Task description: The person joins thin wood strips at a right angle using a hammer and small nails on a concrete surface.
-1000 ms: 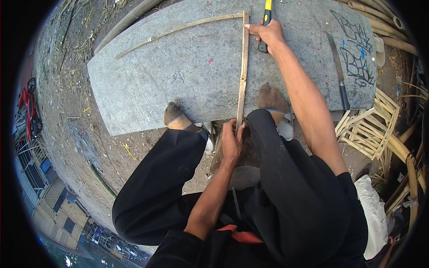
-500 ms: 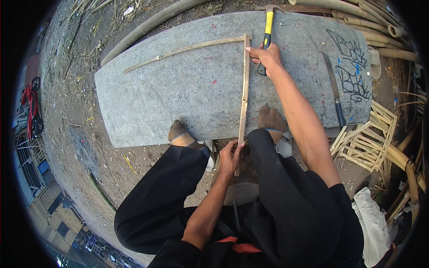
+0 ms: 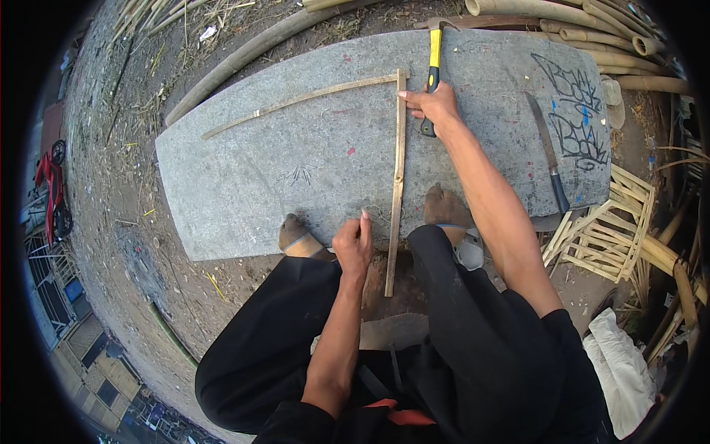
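My right hand (image 3: 436, 108) is closed around the black grip of a claw hammer (image 3: 434, 52) with a yellow and black handle. Its outstretched fingers reach the upper part of a wooden strip (image 3: 399, 166), which lies lengthwise toward me and overhangs the slab's near edge. At the far end this strip meets a second, longer strip (image 3: 310, 94) at a corner. Between my feet, left of the first strip, my left hand (image 3: 353, 244) is curled with the thumb up, and nothing shows in it. A small pile of nails (image 3: 299, 175) lies on the slab (image 3: 251, 192).
A knife (image 3: 549, 152) with a dark handle lies at the right of the slab. Beyond its right edge is a slatted bamboo frame (image 3: 610, 229). Bamboo poles (image 3: 532, 13) are stacked at the back right, and one long pole (image 3: 244, 55) lies along the far left edge.
My left hand has let go of the near end of the wooden strip and moved left. My right hand still holds the hammer, and the view has shifted slightly.
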Demonstrator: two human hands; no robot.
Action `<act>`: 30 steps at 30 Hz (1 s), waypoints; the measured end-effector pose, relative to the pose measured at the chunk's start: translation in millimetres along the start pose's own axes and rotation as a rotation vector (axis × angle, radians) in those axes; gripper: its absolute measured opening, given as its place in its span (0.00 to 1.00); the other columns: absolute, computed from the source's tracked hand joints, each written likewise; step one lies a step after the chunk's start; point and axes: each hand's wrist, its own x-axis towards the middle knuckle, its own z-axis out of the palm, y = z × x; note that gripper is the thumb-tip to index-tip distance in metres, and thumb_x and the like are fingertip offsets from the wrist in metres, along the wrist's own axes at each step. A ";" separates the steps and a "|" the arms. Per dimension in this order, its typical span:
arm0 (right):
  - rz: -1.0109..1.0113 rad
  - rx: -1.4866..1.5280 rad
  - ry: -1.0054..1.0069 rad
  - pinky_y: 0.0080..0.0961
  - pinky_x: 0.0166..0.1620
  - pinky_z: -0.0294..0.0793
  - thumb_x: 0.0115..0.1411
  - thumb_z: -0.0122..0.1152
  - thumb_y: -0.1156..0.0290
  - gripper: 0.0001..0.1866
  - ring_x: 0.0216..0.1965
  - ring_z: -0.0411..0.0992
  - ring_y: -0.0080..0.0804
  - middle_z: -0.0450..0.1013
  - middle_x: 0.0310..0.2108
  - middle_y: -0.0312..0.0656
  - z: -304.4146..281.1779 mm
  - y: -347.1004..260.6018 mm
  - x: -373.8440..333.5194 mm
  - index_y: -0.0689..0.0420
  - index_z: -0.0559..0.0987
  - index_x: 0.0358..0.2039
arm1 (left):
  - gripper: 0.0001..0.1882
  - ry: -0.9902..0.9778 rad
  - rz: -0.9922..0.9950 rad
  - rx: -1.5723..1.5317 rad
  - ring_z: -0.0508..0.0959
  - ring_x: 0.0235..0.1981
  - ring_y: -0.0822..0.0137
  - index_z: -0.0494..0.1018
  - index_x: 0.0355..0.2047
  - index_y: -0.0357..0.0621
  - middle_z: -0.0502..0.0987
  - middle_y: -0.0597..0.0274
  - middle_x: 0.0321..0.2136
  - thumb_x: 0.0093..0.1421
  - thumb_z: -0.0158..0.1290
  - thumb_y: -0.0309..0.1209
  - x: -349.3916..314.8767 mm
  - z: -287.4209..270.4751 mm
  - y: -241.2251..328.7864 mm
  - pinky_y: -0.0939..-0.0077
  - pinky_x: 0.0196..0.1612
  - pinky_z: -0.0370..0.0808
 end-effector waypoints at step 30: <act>-0.306 -0.468 -0.006 0.34 0.28 0.70 0.66 0.60 0.56 0.19 0.22 0.74 0.34 0.70 0.19 0.43 -64.6 26.1 -80.1 0.62 0.71 0.35 | 0.57 -0.506 0.260 0.458 0.24 0.73 0.44 0.44 0.73 0.73 0.34 0.60 0.75 0.48 0.52 0.74 230.1 57.4 76.2 0.26 0.66 0.24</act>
